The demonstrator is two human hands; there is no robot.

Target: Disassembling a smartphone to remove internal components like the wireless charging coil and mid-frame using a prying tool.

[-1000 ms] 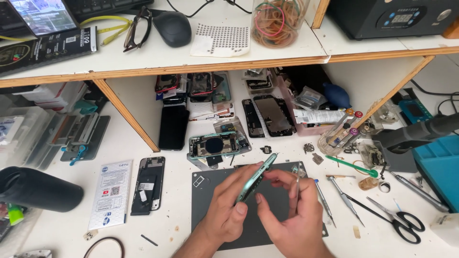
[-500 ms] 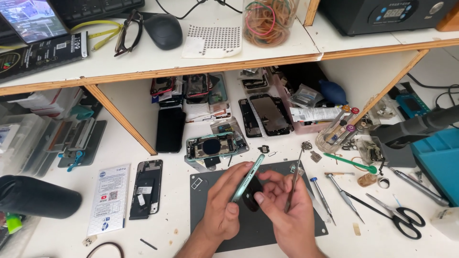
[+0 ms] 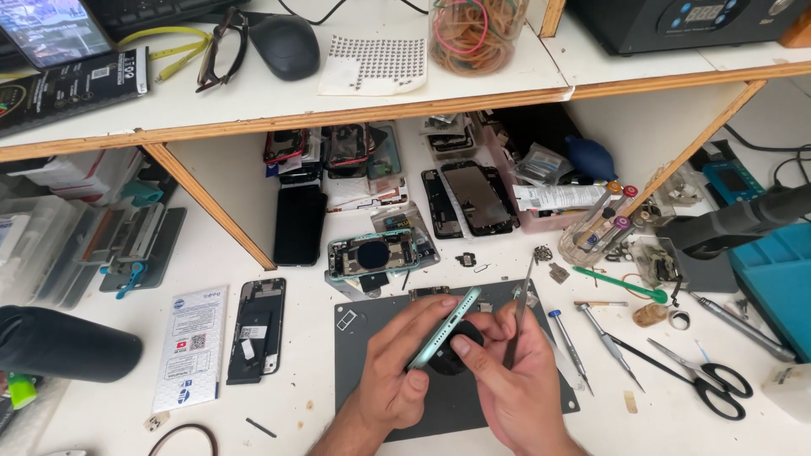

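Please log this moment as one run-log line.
left hand: holds phone frame edge-up | right hand: holds tweezers, thumb on black disc | over mat

hands (image 3: pixel 456 371) – 2; scissors (image 3: pixel 701 380) – 1; mouse (image 3: pixel 284 44) – 1; glasses (image 3: pixel 221 57) – 1

Both hands have drawn closer — the right hand (image 3: pixel 507 380) now presses a black round part (image 3: pixel 452 348) against the green phone frame (image 3: pixel 443 328).
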